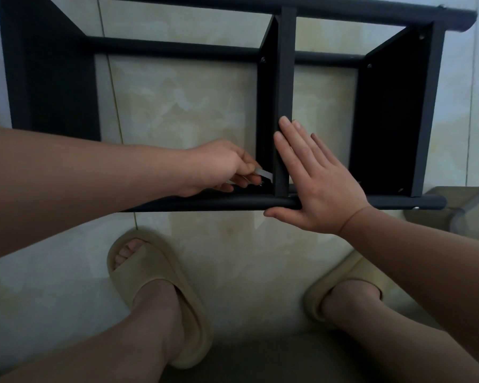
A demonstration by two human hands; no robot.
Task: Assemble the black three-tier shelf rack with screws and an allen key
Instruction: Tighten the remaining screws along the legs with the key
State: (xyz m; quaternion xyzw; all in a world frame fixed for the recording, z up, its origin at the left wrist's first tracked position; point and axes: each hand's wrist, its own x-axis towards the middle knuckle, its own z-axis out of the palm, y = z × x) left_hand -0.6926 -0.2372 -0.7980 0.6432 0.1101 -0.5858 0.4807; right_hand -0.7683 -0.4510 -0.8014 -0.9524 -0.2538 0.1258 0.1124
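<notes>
Lying sideways on the pale tiled floor [177, 106]: black metal three-tier shelf rack [285, 64]. Likely to strip the barely visible screw with the silvery allen key [264, 174], pinched in the curled left hand [221, 167], seated crooked. Likely to slide without the flat, straight-fingered right hand [321, 186] pressing down. Long axis left-right, rail ends pointing right.

Beige slippers [163, 261] rest on pale marbled floor tiles [227, 244] near a translucent object [468, 211].
</notes>
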